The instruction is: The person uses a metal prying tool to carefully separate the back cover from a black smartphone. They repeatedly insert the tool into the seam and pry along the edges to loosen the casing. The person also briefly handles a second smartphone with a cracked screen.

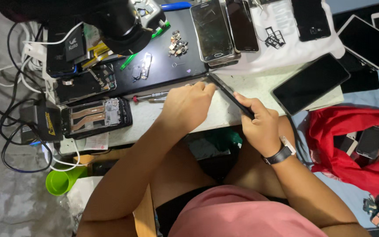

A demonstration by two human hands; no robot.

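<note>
Cluttered white worktop: opened phone chassis at 9 o'clock already stripped, left hand curled on the near edge of a thin black phone at centre, right hand gripping it edge-up, casing apparently not yet separated.

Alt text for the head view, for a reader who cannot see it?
Seen from above, both hands hold a thin dark phone edge-on over a cluttered white bench: left hand at its far end, right hand gripping the near end. An opened phone lies to the left, a red cloth to the right.
</note>
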